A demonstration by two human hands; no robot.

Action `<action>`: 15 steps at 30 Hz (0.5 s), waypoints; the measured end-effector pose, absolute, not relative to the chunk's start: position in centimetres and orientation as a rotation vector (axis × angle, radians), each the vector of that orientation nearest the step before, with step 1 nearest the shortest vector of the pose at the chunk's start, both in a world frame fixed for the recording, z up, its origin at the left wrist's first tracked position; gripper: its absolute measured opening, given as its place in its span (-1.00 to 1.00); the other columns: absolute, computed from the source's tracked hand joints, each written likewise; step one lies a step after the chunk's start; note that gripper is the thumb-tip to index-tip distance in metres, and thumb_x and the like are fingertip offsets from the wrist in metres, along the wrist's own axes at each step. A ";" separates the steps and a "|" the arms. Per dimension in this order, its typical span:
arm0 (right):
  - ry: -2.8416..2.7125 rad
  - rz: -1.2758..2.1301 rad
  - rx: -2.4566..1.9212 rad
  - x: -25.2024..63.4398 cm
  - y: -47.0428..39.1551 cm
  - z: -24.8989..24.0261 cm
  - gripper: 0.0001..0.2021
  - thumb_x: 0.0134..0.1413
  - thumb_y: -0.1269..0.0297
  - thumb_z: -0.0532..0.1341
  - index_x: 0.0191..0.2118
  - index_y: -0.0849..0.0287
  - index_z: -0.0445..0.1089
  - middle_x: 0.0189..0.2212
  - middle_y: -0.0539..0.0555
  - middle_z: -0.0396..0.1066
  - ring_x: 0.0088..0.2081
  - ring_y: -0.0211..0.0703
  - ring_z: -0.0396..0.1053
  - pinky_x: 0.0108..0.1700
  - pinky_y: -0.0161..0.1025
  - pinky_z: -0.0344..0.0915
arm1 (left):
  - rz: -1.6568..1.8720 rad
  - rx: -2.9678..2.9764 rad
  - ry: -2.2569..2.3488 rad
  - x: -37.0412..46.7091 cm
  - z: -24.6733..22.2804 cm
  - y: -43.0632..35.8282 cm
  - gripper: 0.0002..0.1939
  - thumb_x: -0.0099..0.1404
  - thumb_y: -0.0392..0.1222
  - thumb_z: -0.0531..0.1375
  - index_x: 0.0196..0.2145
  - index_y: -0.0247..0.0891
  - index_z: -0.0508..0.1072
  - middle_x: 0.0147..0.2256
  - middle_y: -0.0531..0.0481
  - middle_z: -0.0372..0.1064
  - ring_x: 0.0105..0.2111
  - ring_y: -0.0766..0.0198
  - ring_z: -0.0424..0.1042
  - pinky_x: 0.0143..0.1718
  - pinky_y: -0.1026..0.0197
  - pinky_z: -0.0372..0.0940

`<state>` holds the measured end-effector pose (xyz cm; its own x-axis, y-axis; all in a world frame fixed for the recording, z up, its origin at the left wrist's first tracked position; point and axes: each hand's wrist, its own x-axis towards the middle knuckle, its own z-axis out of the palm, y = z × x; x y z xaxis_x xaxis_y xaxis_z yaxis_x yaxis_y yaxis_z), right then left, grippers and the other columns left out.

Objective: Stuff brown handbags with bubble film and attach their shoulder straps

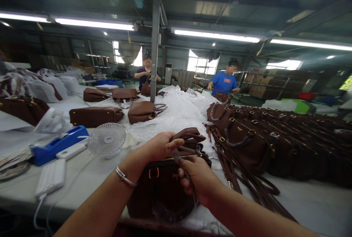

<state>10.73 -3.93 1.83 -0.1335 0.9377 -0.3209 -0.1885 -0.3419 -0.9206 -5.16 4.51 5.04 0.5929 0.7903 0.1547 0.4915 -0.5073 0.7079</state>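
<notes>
Right now, the left hand (162, 147) is closed around a folded brown strap (192, 133), thumb laid along its near side and the loops jutting out past the fingers. The right hand (199, 178), just beside and a little lower, has its thumb and fingers drawn together on a thin, pale strip (176, 154) that reaches up toward the left thumb; it is too blurred to say what it is made of.

Directly beneath both hands stands a dark brown bag (162, 185), boxy with rounded corners, its face smooth and leather-like, with a small metal emblem near the right fingers. Below the grip, its handle (176, 213) hangs in crinkled clear film. A shiny metal bracelet (125, 177) rings the left wrist.

To the right of the grip, long flat straps (228, 160) with metal buckles lie in a tangle, beside a packed row of brown bags (247, 141). Beyond the hands spreads wrinkled, filmy white plastic (181, 108). Left of the grip sit a round white fan (107, 139) with a ribbed grille and a hard blue tape dispenser (59, 145).
</notes>
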 end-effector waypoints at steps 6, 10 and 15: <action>-0.500 1.793 -0.796 8.7 -3.0 1.1 -0.78 -0.18 0.31 0.32 -0.40 0.17 0.26 -0.65 -0.18 0.18 -0.70 -0.48 -0.03 -0.68 -0.48 -0.13 | 0.546 2.374 1.432 -4.6 5.0 1.9 -0.41 0.44 0.32 -0.09 -0.11 -0.22 0.45 -0.23 -0.21 0.54 -0.21 -0.09 0.49 -0.27 0.09 0.21; -0.396 1.808 -0.701 8.1 -3.1 1.2 -0.67 -0.07 0.06 0.40 -0.37 0.16 0.32 -0.67 -0.17 0.17 -0.71 -0.43 -0.02 -0.68 -0.44 -0.12 | 0.463 2.462 1.548 -4.5 5.3 0.7 -0.44 0.51 0.20 -0.18 -0.03 -0.19 0.45 -0.20 -0.23 0.57 -0.18 -0.11 0.54 -0.23 0.05 0.28; -0.338 1.687 -1.033 7.2 -2.7 1.9 -0.61 -0.01 -0.05 0.41 -0.42 0.14 0.30 -0.67 -0.10 0.28 -0.68 -0.33 0.19 -0.64 -0.39 0.10 | 0.404 2.619 1.519 -4.3 5.1 0.2 -0.51 0.51 0.02 -0.12 0.13 -0.29 0.41 -0.23 -0.28 0.59 -0.24 -0.18 0.58 -0.24 -0.06 0.36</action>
